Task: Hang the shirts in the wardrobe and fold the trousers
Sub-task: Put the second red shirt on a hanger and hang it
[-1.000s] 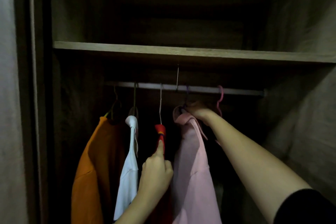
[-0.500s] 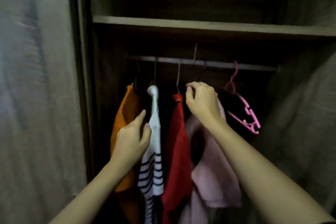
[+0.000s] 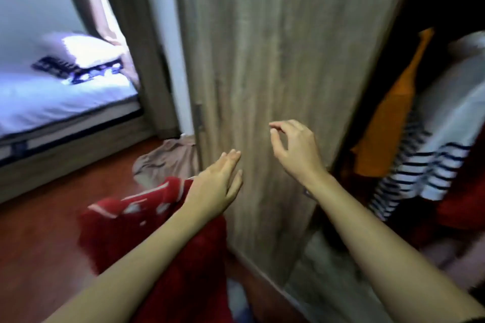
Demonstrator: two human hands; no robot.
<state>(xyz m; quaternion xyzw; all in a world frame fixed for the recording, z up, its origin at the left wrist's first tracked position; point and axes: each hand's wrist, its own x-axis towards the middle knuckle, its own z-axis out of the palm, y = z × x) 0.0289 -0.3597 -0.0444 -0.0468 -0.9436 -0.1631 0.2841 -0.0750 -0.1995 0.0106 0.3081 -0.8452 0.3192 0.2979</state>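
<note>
Change: both hands now clear of the hung orange shirt (image 3: 388,126).
Left hand (image 3: 217,186): fingers straight, empty.
Right hand (image 3: 296,151): fingers loosely curled, empty.
Risk: crumpled red garment (image 3: 147,220) on near floor; trip hazard beside wood-grain wardrobe door (image 3: 262,73).

- Wardrobe door (image 3: 275,60): wood-grain panel, centre of view.
- Left hand (image 3: 215,186): in front of the door's lower left edge, fingers straight, holding nothing.
- Right hand (image 3: 296,149): in front of the door's lower right part, fingers loosely curled, empty.
- Red garment (image 3: 147,217): white-striped, heaped low to the left of the door, partly under the left forearm.
- Beige garment (image 3: 168,160): crumpled on the floor (image 3: 39,231) at the door's left edge.
- Orange shirt (image 3: 388,134): hanging just right of the door.
- Striped shirt (image 3: 446,139): hanging farther right of the door.
- Bed (image 3: 52,102): well left of the door, white sheet, with a pillow (image 3: 86,52) on it.
</note>
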